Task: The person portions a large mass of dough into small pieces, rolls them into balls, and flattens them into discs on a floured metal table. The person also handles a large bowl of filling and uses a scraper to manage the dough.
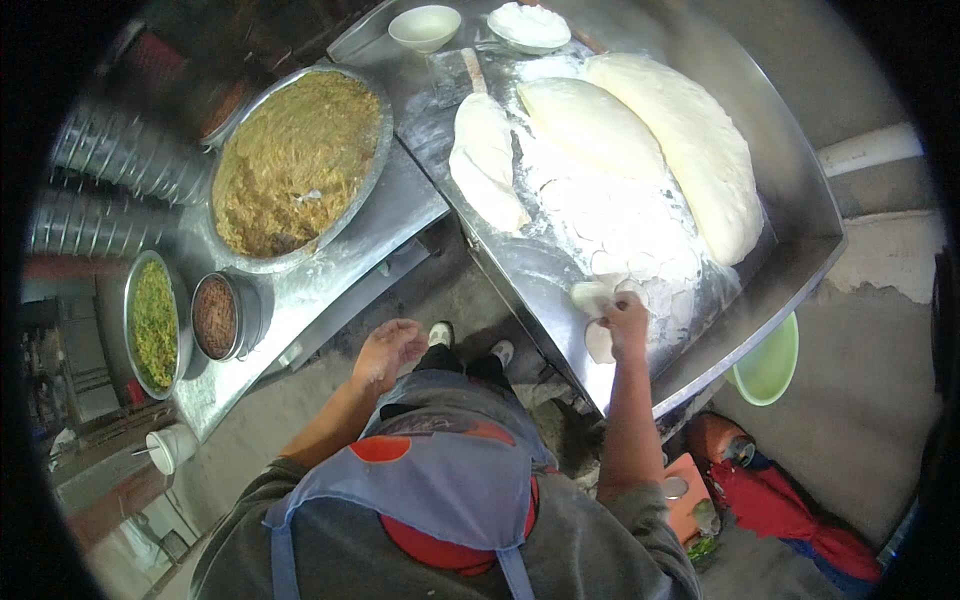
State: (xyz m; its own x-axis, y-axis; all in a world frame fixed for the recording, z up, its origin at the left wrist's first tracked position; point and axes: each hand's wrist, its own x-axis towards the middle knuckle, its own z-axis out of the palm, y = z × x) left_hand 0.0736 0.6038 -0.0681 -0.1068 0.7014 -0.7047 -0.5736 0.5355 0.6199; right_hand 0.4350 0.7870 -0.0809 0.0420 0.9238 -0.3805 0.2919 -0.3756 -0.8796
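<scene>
My right hand (pixel 628 324) is over the near part of the floured steel worktop (pixel 517 262), its fingers pinching the edge of a thin dough round (pixel 591 297). Another dough round (pixel 598 343) lies just below it. Several more flour-dusted rounds (pixel 660 274) overlap beyond my fingers. In front of my body, over the gap between two tables, hangs my left hand (pixel 388 354), loosely curled with nothing seen in it. Farther up the worktop are a twisted dough strip (pixel 486 161), a dough slab (pixel 592 127) and a long, thick dough roll (pixel 686 150).
On the left steel table (pixel 300 300) stand a large basin of filling (pixel 296 169), a pot of brown filling (pixel 217 315) and a bowl of green-yellow filling (pixel 154 322). A flour bowl (pixel 529 28), an empty bowl (pixel 425 28) and a dough scraper (pixel 452 77) are at the back. Raised walls edge the worktop's right side.
</scene>
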